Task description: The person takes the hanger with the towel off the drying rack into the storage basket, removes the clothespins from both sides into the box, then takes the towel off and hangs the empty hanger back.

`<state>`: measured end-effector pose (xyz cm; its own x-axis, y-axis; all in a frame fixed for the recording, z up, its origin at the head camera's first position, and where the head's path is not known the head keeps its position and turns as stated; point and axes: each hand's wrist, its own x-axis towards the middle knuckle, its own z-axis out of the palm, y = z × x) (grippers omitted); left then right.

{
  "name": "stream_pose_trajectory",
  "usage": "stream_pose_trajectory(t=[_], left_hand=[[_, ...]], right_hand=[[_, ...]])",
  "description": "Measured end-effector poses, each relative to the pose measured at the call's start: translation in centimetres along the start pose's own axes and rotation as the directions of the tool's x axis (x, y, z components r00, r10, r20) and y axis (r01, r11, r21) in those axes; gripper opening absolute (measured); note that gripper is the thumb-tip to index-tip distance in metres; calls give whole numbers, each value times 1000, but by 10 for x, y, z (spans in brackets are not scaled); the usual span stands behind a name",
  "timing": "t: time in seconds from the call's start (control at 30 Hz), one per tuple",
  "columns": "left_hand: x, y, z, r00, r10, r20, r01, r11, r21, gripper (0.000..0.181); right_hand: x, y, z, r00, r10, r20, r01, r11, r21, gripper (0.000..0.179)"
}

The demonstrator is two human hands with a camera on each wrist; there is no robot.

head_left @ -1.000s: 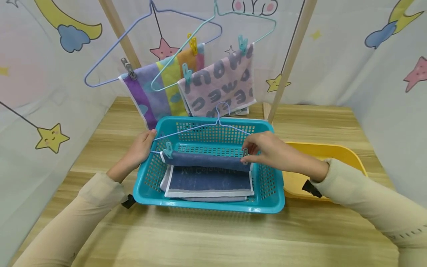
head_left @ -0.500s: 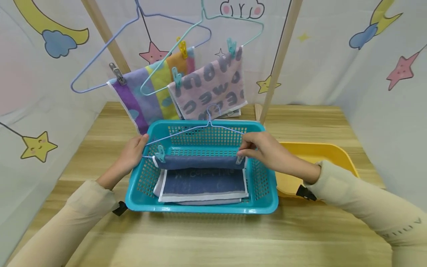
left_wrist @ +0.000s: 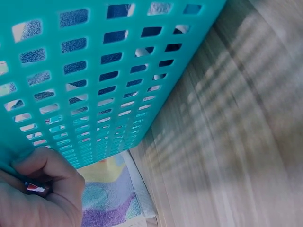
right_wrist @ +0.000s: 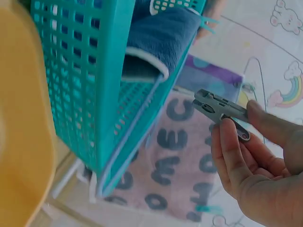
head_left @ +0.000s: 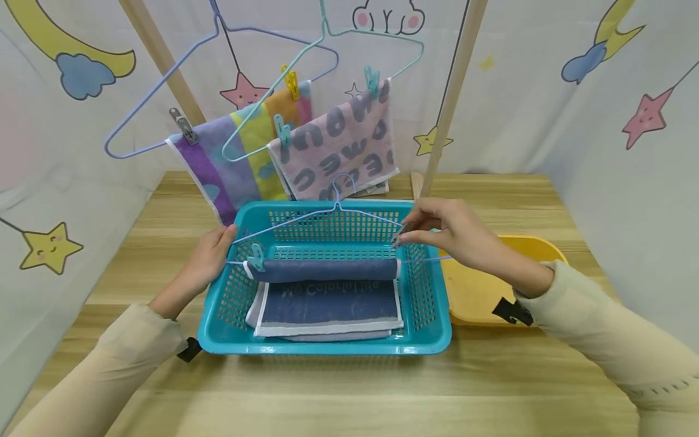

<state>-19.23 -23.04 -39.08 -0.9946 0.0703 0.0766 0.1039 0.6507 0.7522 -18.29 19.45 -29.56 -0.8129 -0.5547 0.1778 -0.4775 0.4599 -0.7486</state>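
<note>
My right hand (head_left: 464, 233) pinches a grey clothespin (right_wrist: 220, 113) between thumb and fingers, above the right part of the teal basket (head_left: 327, 347). The clothespin is apart from the towel. A blue wire hanger (head_left: 289, 223) lies across the basket, and a dark blue towel (head_left: 322, 271) is folded over its lower bar. At the towel's left end a teal clothespin (head_left: 256, 258) clips it to the bar; its right end has no pin. My left hand (head_left: 206, 258) grips the hanger's left end at the basket rim. In the left wrist view that hand (left_wrist: 49, 189) is curled beside the basket wall.
Behind the basket hang a striped towel (head_left: 235, 161) and a pink lettered towel (head_left: 338, 145), clipped to hangers. A yellow tub (head_left: 469, 291) stands right of the basket. A wooden pole (head_left: 450, 97) rises at the back of the wooden table (head_left: 338, 394).
The grey clothespin has come off the towel's right end. My right hand has moved up and right with it. My left hand stays at the hanger's left end.
</note>
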Motion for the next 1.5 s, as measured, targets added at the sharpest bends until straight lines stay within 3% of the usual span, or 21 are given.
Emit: stream_pose_trajectory(t=[0.23,0.5,0.8,1.03,1.23,1.5], left_hand=[[-1,1,0,1000,-19,18,19,1000,6,46],[-2,1,-1,1000,-8,23,8,1000,-4,46],[-2,-1,-3,999,-8,45,8,1000,0,46],[0,-1,-1,998,-24,58,24,1000,-7,47],[0,0,-1,998,-17,58,17,1000,-7,46],[-2,0,-2,998,-12,67,13,1000,-14,49]], right_hand=[[-17,4,-23,993,49,-109,-63,989,-131,27],[-38,25,-47,967,143,-211,-178,972,-156,27],[-60,55,-62,944,258,-207,-292,943,-157,32],[-70,72,-63,929,333,-160,-353,928,-117,33],[-73,83,-57,926,360,-117,-375,915,-149,34],[-69,80,-55,930,342,-137,-363,911,-195,33]])
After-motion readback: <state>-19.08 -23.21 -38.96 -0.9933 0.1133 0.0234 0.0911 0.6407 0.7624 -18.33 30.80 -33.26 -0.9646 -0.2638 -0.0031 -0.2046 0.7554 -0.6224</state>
